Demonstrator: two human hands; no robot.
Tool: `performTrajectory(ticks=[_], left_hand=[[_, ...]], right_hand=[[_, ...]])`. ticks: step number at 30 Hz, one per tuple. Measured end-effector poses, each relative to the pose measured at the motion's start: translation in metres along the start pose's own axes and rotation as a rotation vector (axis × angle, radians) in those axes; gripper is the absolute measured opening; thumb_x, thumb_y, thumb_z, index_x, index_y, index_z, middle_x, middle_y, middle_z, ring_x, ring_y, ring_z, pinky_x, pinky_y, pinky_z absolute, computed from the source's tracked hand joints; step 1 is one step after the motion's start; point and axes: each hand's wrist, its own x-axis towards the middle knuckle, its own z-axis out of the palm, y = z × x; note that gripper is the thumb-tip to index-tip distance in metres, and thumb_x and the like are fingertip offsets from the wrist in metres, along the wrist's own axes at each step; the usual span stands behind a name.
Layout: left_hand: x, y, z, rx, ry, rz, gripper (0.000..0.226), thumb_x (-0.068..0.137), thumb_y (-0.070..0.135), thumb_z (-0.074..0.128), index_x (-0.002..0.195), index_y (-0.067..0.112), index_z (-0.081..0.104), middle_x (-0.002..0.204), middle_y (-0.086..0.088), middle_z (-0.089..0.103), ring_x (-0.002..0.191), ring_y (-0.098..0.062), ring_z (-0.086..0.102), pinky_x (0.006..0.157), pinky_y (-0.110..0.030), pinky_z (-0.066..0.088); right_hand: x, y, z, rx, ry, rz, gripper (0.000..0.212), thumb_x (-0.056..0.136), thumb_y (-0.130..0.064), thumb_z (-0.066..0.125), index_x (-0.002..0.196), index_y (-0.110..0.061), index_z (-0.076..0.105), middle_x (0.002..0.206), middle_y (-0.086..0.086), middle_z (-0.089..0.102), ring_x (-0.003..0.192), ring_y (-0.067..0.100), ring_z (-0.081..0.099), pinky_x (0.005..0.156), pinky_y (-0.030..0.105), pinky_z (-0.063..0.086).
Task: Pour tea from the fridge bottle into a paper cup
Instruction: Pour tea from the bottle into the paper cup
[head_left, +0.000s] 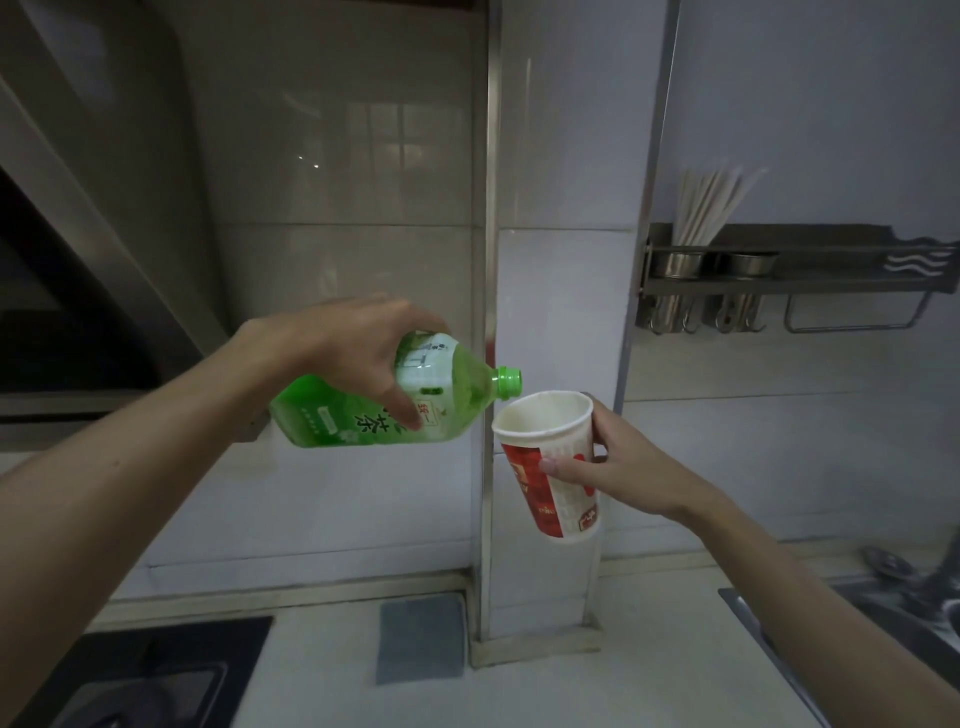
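Your left hand (358, 358) clamps from above on the tea bottle (384, 397), fingers wrapped over the label, so the body lies almost level with the neck tipped slightly down and to the right. Your right hand (618, 467) closes around the paper cup (550, 462) from its far side, thumb across the red print, holding it in the air just under the bottle's mouth and leaning its rim toward the neck, presumably to catch the stream cleanly. The green ring at the neck (508, 382) sits just above the cup rim; whether a cap is on cannot be told, and no stream is visible. The bottle is clear green plastic, softly ribbed, with a glossy paper-white label. The cup is a tapered cone, pale inside. Below lies a pale desk (649, 675), a grey mat (421, 642) and a steel sink (883, 613).
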Motion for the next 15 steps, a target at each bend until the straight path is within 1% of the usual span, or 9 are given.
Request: performTrajectory(ticks=[4,7,10,12,15], left_hand=[[0.0032,0.0013,0.0003,0.022,-0.016,-0.011,0.073,0.053,0.053,0.088,0.117,0.038,0.058,0.094,0.016,0.068,0.079,-0.006,0.066,0.071,-0.036,0.059],[0.0056,0.0003,0.0006,0.036,-0.033,-0.016,0.073,0.052,0.055,0.088,0.116,0.039,0.057,0.094,0.016,0.067,0.079,-0.005,0.065,0.072,-0.038,0.059],[0.0075,-0.0021,0.0011,0.05,-0.044,-0.021,0.074,0.049,0.058,0.086,0.115,0.04,0.057,0.093,0.016,0.067,0.08,-0.007,0.065,0.073,-0.039,0.059],[0.0086,-0.0041,0.0021,0.064,-0.038,-0.017,0.077,0.044,0.063,0.082,0.114,0.042,0.056,0.093,0.018,0.066,0.081,-0.007,0.065,0.074,-0.039,0.058],[0.0095,-0.0062,0.0029,0.084,-0.036,-0.011,0.08,0.043,0.065,0.079,0.115,0.043,0.055,0.093,0.019,0.066,0.082,-0.007,0.064,0.075,-0.038,0.058]], right_hand=[[0.0004,0.0008,-0.0015,-0.004,0.009,-0.005,0.065,0.074,-0.044,0.074,0.131,-0.033,0.043,0.119,-0.015,0.062,0.107,0.001,0.062,0.085,0.025,0.056],[0.0,0.0014,-0.003,0.015,0.014,-0.01,0.061,0.075,-0.042,0.074,0.128,-0.035,0.044,0.117,-0.016,0.063,0.104,-0.003,0.062,0.081,0.02,0.055],[-0.0001,0.0022,-0.003,0.012,0.008,0.002,0.057,0.074,-0.042,0.074,0.122,-0.04,0.043,0.116,-0.017,0.062,0.101,-0.005,0.062,0.077,0.017,0.055],[0.0002,0.0027,-0.0025,0.003,-0.008,0.007,0.058,0.073,-0.044,0.074,0.121,-0.042,0.042,0.116,-0.016,0.061,0.102,-0.001,0.063,0.078,0.02,0.056],[0.001,0.0046,-0.0021,-0.008,-0.013,0.001,0.063,0.072,-0.045,0.074,0.126,-0.036,0.042,0.118,-0.012,0.061,0.107,0.006,0.062,0.083,0.025,0.057]])
